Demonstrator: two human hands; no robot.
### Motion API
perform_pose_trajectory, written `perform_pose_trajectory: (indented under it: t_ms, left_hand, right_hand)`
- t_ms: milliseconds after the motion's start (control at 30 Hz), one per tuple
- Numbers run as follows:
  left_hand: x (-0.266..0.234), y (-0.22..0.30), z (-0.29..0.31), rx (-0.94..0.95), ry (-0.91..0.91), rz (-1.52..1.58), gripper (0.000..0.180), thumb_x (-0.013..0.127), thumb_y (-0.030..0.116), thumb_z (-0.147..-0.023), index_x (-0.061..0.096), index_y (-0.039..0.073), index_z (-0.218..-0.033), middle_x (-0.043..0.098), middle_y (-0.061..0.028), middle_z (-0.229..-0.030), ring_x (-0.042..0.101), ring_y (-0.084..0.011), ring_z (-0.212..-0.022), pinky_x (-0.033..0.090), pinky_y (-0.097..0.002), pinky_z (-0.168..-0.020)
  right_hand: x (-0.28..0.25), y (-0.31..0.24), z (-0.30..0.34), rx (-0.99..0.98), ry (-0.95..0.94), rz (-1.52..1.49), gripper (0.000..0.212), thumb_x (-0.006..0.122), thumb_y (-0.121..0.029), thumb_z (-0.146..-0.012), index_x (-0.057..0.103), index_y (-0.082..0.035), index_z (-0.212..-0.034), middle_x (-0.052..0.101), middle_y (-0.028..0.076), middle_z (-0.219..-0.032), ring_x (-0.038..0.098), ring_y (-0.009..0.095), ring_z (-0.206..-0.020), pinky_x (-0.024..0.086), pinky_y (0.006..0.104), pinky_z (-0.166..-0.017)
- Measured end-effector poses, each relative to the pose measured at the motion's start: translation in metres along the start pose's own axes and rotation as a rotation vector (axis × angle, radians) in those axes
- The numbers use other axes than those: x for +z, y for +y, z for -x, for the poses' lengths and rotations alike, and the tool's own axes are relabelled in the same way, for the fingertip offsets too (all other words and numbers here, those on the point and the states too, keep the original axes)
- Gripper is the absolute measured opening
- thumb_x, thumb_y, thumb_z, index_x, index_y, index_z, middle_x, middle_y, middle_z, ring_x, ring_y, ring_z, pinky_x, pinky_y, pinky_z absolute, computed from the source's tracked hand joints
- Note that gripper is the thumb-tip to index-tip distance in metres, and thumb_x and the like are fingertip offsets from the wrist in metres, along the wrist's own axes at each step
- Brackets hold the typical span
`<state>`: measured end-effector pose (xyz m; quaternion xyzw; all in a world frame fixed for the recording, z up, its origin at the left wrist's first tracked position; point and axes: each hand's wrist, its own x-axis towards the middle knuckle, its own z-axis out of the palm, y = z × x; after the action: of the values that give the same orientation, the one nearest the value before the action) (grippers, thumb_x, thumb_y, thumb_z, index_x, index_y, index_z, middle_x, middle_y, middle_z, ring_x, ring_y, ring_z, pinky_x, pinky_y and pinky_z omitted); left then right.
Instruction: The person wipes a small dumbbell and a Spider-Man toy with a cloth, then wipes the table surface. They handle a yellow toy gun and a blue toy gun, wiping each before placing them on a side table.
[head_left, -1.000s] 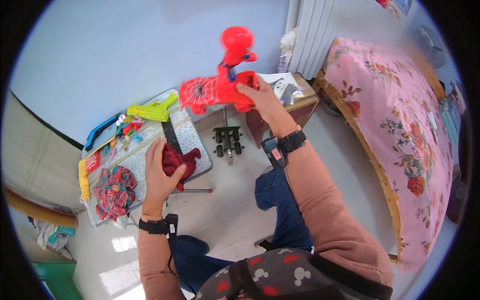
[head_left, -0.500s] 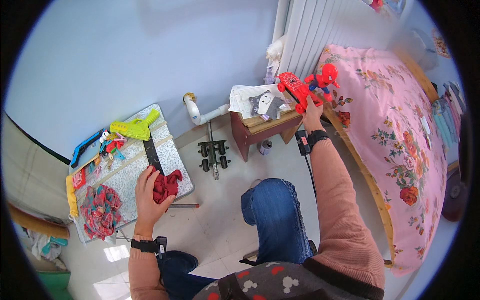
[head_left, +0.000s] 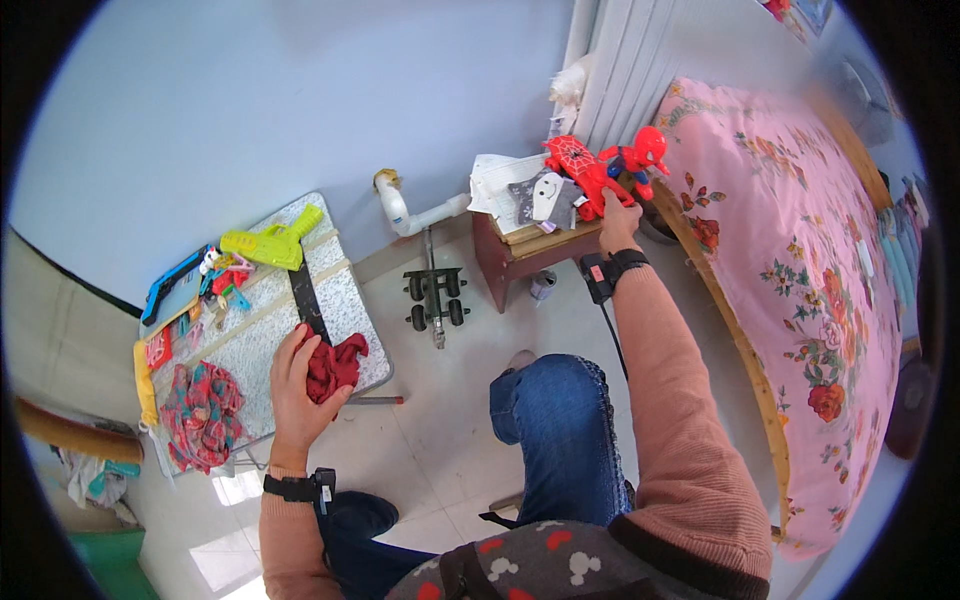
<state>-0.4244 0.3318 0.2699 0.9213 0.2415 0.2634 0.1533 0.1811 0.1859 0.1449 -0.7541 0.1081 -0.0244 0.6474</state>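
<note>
My right hand [head_left: 622, 222], at the end of an outstretched arm, grips a red toy car [head_left: 575, 160] with a web pattern by its near end. A red and blue masked toy figure [head_left: 640, 155] rises at the car's right side; whether it is joined to the car I cannot tell. Both are over the right part of a small wooden stool [head_left: 535, 248]. My left hand [head_left: 298, 395] curls around a crumpled dark red cloth [head_left: 335, 367] at the right edge of a speckled folding table [head_left: 330, 285].
A lime green toy gun [head_left: 270, 247], small toys and a patterned cloth [head_left: 202, 415] lie on the table. Papers [head_left: 500, 185] and a grey star-shaped piece are on the stool, beside a white pipe [head_left: 425, 218]. A wheeled black stand [head_left: 435, 295] is on the floor. The pink-covered bed [head_left: 770, 260] stands right.
My right hand has brought the toy car and figure leftward, further over the stool. My left hand keeps its hold on the red cloth. The whole view has shifted slightly.
</note>
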Motion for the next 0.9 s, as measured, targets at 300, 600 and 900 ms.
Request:
perform_pose_trajectory:
  t_ms: [300,600,900]
  left_hand:
    - [-0.004,-0.008,0.008,0.000,0.041,-0.018,0.075,0.091,0.027,-0.070,0.061,0.007,-0.137,0.053,-0.0173,-0.150,0.051,-0.0390,-0.137,0.043,-0.0476,-0.114]
    - [-0.008,-0.008,0.013,-0.028,0.063,0.042,0.074,0.085,0.039,-0.079,0.058,0.012,-0.142,0.050,-0.0150,-0.152,0.049,-0.0382,-0.138,0.041,-0.0493,-0.114]
    - [-0.113,-0.049,0.037,-0.439,0.430,-0.609,0.080,0.084,0.057,-0.074,0.063,0.014,-0.137,0.062,-0.0120,-0.136,0.055,-0.0377,-0.128,0.039,-0.0517,-0.111]
  right_hand:
    - [-0.042,0.012,-0.025,0.247,-0.551,-0.361,0.035,0.080,-0.043,-0.088,0.069,-0.017,-0.109,0.067,-0.002,-0.086,0.061,0.012,-0.074,0.050,0.0284,-0.064]
    - [-0.069,-0.004,0.067,-0.056,-0.738,-0.206,0.020,0.072,-0.014,-0.098,0.068,-0.008,-0.117,0.072,0.002,-0.097,0.062,0.008,-0.073,0.047,0.0214,-0.061]
    - [-0.054,-0.163,0.351,-0.819,-1.878,0.307,0.047,0.074,-0.009,-0.090,0.064,-0.011,-0.137,0.065,0.012,-0.131,0.063,0.017,-0.112,0.053,0.0322,-0.094]
